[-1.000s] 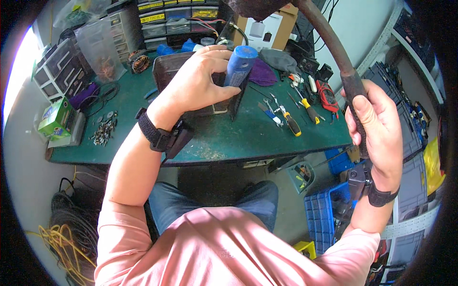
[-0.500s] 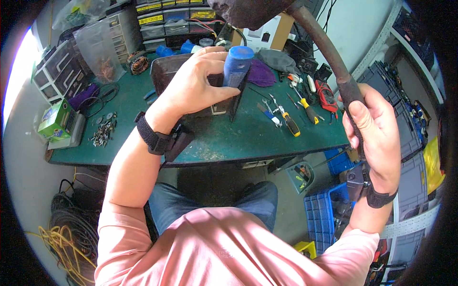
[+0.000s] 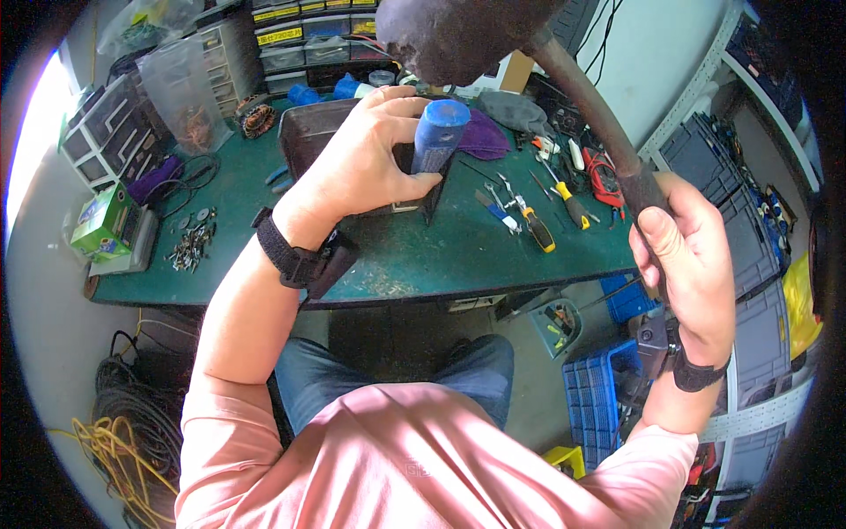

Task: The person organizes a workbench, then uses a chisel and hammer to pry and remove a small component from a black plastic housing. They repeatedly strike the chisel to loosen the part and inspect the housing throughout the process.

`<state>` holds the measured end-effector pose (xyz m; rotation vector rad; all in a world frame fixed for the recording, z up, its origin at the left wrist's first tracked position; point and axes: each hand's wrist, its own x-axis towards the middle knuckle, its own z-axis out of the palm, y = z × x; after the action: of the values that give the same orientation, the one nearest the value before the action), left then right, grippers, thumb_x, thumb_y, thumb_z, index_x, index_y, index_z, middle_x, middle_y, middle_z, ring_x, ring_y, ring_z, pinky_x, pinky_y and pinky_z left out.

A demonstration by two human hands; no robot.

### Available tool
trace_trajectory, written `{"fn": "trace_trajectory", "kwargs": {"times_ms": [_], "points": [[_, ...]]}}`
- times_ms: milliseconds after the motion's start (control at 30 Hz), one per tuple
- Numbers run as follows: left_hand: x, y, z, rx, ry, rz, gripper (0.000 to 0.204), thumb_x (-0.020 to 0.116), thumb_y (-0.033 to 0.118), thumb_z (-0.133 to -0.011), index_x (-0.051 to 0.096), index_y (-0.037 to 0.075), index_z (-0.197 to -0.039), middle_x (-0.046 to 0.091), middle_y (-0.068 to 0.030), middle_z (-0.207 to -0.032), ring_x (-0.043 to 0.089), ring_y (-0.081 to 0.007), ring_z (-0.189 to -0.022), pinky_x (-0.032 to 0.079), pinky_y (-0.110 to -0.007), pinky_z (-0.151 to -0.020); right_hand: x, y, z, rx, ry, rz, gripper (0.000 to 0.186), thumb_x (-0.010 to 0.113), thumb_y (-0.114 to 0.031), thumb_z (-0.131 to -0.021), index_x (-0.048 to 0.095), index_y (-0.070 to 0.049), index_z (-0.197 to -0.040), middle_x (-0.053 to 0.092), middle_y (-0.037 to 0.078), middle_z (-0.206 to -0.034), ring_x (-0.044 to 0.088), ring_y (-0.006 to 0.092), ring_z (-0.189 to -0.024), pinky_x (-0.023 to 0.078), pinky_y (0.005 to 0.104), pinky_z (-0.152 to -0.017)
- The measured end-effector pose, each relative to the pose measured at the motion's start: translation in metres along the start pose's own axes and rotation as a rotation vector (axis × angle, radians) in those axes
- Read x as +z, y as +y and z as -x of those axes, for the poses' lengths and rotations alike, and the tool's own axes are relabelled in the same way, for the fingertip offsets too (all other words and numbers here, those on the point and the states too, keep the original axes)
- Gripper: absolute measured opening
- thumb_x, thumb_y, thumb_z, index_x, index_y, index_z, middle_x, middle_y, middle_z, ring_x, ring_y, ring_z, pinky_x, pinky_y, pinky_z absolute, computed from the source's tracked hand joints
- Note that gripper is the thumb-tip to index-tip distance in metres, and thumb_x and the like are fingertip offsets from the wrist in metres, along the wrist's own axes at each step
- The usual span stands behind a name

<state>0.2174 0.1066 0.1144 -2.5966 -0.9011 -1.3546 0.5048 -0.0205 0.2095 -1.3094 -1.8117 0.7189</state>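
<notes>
My left hand (image 3: 374, 154) is wrapped round the upright blue handle (image 3: 438, 132) of a tool, thumb on the near side. The tool's lower end is hidden, so its kind does not show. Beneath this hand a dark, open-topped box (image 3: 304, 141) sits on the green bench. Raised at the right, my right hand (image 3: 692, 247) grips the shaft of a hammer (image 3: 586, 93). Its big, dark, rough head hangs above and beyond the blue handle, at the top of the view, apart from it.
Right of the box on the bench (image 3: 379, 269) lie yellow-and-black screwdrivers (image 3: 573, 208), a red meter (image 3: 604, 181) and a purple cloth (image 3: 483, 137). Loose screws (image 3: 189, 242) and a green carton (image 3: 104, 225) are at the left. Drawer cabinets stand behind; a blue crate (image 3: 590, 397) is below.
The hammer head has come lower and a little left, looking larger. My right hand has shifted slightly left. The blue handle's top sits slightly lower, still in my left hand.
</notes>
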Motion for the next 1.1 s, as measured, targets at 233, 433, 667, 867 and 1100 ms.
{"fn": "trace_trajectory", "kwargs": {"times_ms": [233,433,667,867,1100], "points": [[0.001,-0.003,-0.007,-0.005,-0.033,-0.024,0.055,0.075,0.021,-0.059,0.067,0.003,-0.111,0.062,-0.0203,-0.118,0.05,-0.039,-0.119,0.039,-0.044,-0.104,-0.001,0.007,0.003,0.024,-0.039,0.031,0.029,0.06,-0.028,-0.096,0.059,-0.001,-0.107,0.05,-0.005,-0.067,0.044,0.0017,-0.056,0.034,0.0179,-0.048],[0.0,-0.009,-0.008,0.077,-0.056,-0.115,0.061,0.072,0.02,-0.064,0.057,0.0,-0.119,0.06,-0.0217,-0.113,0.054,-0.0375,-0.112,0.041,-0.042,-0.102,-0.009,-0.004,0.008,-0.081,0.11,0.064,0.031,0.061,-0.028,-0.096,0.058,-0.001,-0.11,0.049,-0.005,-0.067,0.041,0.0011,-0.054,0.032,0.0173,-0.047],[-0.004,-0.013,-0.014,0.002,-0.092,-0.035,0.061,0.074,0.02,-0.063,0.057,0.0,-0.118,0.061,-0.0209,-0.109,0.056,-0.0373,-0.107,0.043,-0.042,-0.099,-0.006,-0.011,0.012,-0.073,0.206,0.162,0.027,0.061,-0.021,-0.095,0.059,0.0,-0.112,0.05,-0.005,-0.068,0.041,0.0021,-0.057,0.033,0.0182,-0.05],[-0.003,-0.014,-0.014,0.024,-0.028,-0.039,0.058,0.074,0.018,-0.064,0.058,-0.001,-0.116,0.061,-0.0216,-0.107,0.057,-0.0374,-0.105,0.044,-0.041,-0.098,-0.01,-0.015,0.011,-0.149,0.283,0.079,0.028,0.059,-0.023,-0.097,0.058,-0.001,-0.115,0.05,-0.005,-0.069,0.042,0.0023,-0.055,0.033,0.0181,-0.048],[-0.003,-0.015,-0.012,0.04,-0.046,-0.046,0.057,0.075,0.019,-0.063,0.059,-0.001,-0.115,0.061,-0.0215,-0.108,0.057,-0.0373,-0.105,0.044,-0.041,-0.098,0.008,-0.009,0.005,-0.188,0.152,0.505,0.021,0.062,-0.013,-0.09,0.06,0.004,-0.102,0.061,0.006,-0.079,0.057,0.0197,-0.069,0.047,0.034,-0.066]]}}
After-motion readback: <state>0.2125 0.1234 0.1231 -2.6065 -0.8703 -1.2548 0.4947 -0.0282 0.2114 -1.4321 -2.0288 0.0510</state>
